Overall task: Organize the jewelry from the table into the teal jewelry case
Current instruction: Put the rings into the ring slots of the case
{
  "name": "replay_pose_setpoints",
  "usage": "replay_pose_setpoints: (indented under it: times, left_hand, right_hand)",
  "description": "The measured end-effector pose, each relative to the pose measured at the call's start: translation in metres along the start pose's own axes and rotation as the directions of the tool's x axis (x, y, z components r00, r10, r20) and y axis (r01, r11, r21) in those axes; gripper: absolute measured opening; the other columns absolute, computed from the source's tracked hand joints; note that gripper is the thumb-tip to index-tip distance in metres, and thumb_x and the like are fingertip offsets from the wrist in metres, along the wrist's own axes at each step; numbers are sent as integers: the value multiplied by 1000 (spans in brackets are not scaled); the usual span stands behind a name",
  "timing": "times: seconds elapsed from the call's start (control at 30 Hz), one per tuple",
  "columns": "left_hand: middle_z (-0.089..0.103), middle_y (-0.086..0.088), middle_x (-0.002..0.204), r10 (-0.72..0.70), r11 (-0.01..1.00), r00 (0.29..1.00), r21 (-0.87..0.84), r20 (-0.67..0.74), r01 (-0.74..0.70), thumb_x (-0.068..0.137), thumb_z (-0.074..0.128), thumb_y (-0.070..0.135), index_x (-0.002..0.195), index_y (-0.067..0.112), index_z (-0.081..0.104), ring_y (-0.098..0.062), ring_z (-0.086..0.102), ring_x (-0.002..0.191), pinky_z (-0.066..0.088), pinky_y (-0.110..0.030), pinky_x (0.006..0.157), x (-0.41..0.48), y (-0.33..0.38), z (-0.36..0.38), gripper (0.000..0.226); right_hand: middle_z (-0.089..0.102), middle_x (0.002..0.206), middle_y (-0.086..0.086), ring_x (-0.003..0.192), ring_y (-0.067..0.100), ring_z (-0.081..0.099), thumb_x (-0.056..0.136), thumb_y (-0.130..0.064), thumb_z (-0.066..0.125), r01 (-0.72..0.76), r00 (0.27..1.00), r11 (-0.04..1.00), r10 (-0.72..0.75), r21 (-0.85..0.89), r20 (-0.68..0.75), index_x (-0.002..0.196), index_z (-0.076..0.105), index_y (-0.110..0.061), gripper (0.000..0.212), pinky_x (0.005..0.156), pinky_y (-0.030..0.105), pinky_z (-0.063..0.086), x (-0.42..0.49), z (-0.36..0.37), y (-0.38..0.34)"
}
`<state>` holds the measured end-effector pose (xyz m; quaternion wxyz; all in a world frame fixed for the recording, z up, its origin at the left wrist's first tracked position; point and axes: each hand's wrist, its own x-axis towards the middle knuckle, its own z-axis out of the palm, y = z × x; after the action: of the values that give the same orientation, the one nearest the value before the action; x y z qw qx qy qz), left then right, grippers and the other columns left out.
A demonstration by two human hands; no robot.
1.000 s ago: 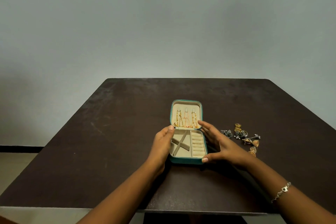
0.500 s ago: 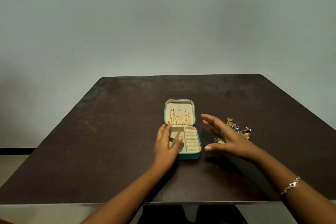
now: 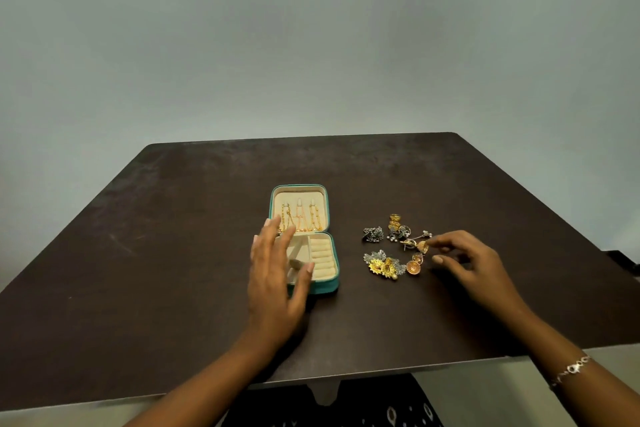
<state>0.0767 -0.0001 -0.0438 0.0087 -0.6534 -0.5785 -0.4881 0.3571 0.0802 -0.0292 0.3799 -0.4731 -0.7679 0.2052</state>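
Jewelry (image 3: 394, 253) is lying between the teal jewelry case (image 3: 327, 286) and the empty, half-curled right hand (image 3: 467, 262); the left hand (image 3: 277, 277) is hovering flat.

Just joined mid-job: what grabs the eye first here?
The teal case lies open at the table centre, gold chains hung in its lid, the left hand spread over its left side. Right of it lies a heap of gold and silver jewelry, the right hand poised by a gold earring.

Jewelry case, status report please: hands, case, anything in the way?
Left hand open over teal case. Right hand at gold bell earring, grip unclear. Case open, chains inside. Nothing blocking.
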Motion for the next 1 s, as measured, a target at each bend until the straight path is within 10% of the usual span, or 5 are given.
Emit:
replay_pose_setpoints:
  times: [0.23,0.57,1.0]
  left_hand:
    - [40,-4,140,279,947,960,-171,28,-271,92,45,29,130,12,39,-20,26,138,21,-29,114,3,58,35,42]
    - [53,-5,123,-263,913,962,-306,68,271,89,46,1,118,7,52,-20,44,125,28,-13,95,51,82,116,30]
    - [59,-4,109,-278,939,959,-194,50,282,89,47,-1,109,6,59,-10,51,100,29,-9,80,56,54,131,24]
  right_hand:
    - [55,100,-6,90,1,53,83,-2,61,-51,996,998,48,-38,-80,97,66,-18,21,72,6,39,10,10,11]
    - [59,111,-2,108,14,50,85,-10,60,-47,994,989,32,-141,-109,104,64,-17,20,84,23,34,28,20,25]
    - [57,109,-3,107,14,46,87,-17,59,16,993,936,28,-351,118,99,67,-19,15,80,24,35,94,24,23]
